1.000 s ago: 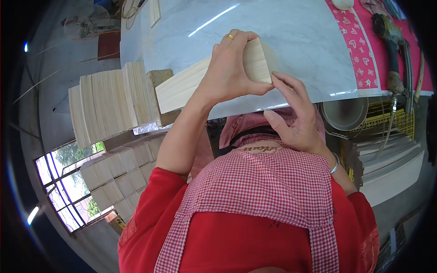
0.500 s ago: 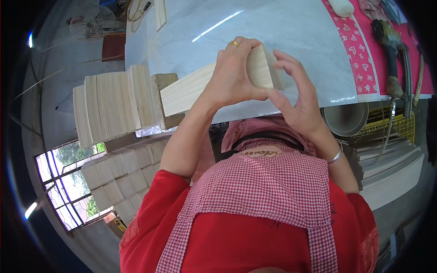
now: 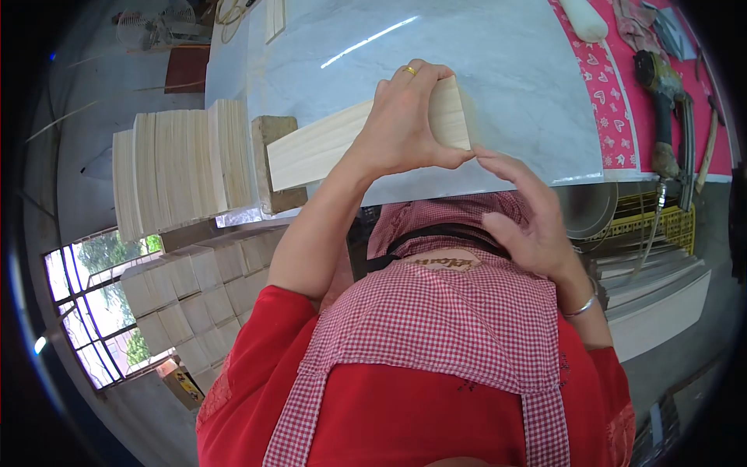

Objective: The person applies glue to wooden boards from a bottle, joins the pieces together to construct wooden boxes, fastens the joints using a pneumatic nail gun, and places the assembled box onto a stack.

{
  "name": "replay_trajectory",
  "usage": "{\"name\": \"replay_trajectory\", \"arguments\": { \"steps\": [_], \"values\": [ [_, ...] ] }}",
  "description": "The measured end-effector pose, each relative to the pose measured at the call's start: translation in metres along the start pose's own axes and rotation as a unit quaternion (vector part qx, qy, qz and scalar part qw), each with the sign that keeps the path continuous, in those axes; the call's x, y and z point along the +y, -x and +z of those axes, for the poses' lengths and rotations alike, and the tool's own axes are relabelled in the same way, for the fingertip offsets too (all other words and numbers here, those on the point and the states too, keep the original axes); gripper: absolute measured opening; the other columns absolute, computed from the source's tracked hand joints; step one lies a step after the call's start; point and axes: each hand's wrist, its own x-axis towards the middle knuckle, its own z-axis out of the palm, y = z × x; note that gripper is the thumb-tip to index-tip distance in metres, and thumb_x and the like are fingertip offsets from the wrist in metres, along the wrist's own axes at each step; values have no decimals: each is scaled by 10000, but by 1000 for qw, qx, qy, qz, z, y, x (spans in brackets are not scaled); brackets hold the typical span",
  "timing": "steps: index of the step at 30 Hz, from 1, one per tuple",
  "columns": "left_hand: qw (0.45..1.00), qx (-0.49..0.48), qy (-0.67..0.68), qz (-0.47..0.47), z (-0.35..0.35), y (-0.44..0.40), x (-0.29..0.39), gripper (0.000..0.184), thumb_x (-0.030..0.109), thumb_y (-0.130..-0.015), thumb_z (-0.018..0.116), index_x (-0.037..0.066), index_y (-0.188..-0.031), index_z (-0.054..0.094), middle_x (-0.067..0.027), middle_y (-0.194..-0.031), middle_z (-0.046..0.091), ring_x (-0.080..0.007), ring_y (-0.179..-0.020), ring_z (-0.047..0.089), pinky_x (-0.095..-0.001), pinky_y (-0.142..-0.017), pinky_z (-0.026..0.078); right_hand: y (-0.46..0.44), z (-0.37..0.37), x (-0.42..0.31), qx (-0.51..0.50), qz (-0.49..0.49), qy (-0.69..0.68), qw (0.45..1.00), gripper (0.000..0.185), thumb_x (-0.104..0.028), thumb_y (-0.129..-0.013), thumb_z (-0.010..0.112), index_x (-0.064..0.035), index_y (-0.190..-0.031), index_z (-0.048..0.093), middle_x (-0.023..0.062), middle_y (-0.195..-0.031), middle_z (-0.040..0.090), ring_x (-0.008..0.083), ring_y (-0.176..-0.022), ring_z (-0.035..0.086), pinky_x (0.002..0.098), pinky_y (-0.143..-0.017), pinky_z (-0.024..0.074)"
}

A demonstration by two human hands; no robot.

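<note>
My left hand (image 3: pixel 405 124) grips a pale wooden board (image 3: pixel 319 146) near its right end, thumb on the near edge and fingers over the far edge. The board lies slanted above the grey marbled tabletop (image 3: pixel 513 117). Its left end reaches a rough wooden block (image 3: pixel 274 128). My right hand (image 3: pixel 537 222) is open, thumb and fingers spread, over the table's front edge. Its index fingertip is at the board's near right corner, by my left thumb; whether it touches the wood, I cannot tell.
Stacked thin boards (image 3: pixel 175 167) stand left of the block, with more wooden stacks (image 3: pixel 194 300) below. On the pink cloth at right lie a nail gun (image 3: pixel 664 117), a white bottle (image 3: pixel 585 19) and a hammer (image 3: pixel 708 148). A yellow crate (image 3: pixel 685 226) stands below.
My right hand has moved down and toward me, from beside the board's right end to its near corner. My left hand keeps its grip on the board. The view has shifted slightly.
</note>
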Motion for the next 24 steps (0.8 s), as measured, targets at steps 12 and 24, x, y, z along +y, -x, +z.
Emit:
{"name": "replay_trajectory", "arguments": {
  "steps": [12, 24],
  "values": [
    [999, 39, -24, 17, 6, 2, -6, 868, 388, -521, 840, 13, -1240, 530, -149, -1146, 578, -320, -1085, 550, -419, -935, 400, -8, -226, 69, 196, 254, 645, 694, 650, -359, -812, 736, 30, -1277, 504, 281, -1119, 628, 416, -1051, 624, 470, -901, 486],
    [999, 34, -30, 22, 10, 2, -6, 826, 409, -547, 809, 5, -1221, 555, -144, -1177, 582, -304, -1122, 543, -416, -946, 400, -51, -201, -31, 78, 319, 473, 818, 375, -145, -790, 707, 53, -1069, 555, 137, -761, 665, 208, -667, 670, 336, -617, 528]
  ]
}}
